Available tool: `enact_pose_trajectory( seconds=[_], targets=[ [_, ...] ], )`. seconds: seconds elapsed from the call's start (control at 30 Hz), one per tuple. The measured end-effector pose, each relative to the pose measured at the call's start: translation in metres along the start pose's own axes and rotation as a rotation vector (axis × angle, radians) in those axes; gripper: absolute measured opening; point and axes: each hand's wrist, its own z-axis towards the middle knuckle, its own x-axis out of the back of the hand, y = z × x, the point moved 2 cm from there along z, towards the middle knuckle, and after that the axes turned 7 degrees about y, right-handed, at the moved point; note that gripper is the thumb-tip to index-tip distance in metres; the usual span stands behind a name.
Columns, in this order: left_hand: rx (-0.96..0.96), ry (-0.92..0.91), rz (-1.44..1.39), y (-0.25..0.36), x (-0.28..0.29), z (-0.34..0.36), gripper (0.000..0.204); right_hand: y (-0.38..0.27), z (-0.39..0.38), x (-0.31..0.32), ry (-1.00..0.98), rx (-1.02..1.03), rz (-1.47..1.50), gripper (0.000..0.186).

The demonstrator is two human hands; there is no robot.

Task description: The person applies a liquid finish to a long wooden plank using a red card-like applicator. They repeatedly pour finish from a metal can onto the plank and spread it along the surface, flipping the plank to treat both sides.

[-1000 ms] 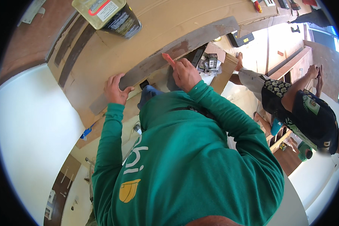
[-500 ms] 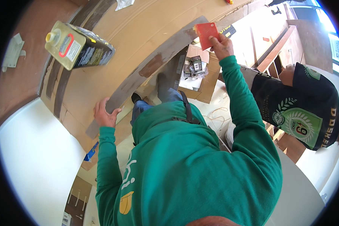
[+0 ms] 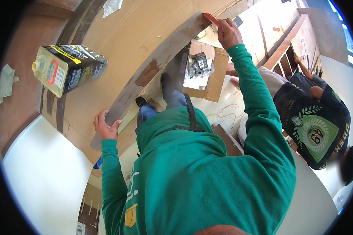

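My right hand [image 3: 229, 34] grips a red plastic putty spreader [image 3: 211, 18], now seen nearly edge-on. The spreader's edge meets the far end of the long grey-coated strip [image 3: 176, 37] along the tan tabletop's front edge. A brown patch [image 3: 148, 73] shows midway along that strip. At its near left end, my left hand [image 3: 106, 126] rests over the strip with thumb and fingers apart, holding no tool. A rectangular metal can [image 3: 72, 66] with a yellowish cap stands on the tan tabletop [image 3: 117, 51] to the left.
Below the strip, an open cardboard box [image 3: 213, 80] holds small packages. A co-worker in a dark shirt [image 3: 313, 121] bends at the right, near a wooden frame [image 3: 286, 41]. Looped cord [image 3: 227, 115] lies on the floor. A white scrap [image 3: 111, 7] lies at the tabletop's far side.
My right hand has tilted the spreader from face-on to edge-on and brought it down to the strip's far end. My left hand has shifted slightly and settled on the strip. The co-worker has moved.
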Motion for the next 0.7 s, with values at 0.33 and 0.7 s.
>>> enact_pose_trajectory(
  seconds=[0.33, 0.7],
  targets=[
    [0.001, -0.022, 0.023, 0.007, 0.004, -0.001, 0.072, -0.003, -0.024, 0.008, 0.124, -0.064, 0.04, 0.02],
    [0.007, -0.018, -0.007, 0.011, 0.006, -0.001, 0.073, -0.014, -0.002, 0.019, 0.029, -0.112, 0.091, 0.012]
  ],
)
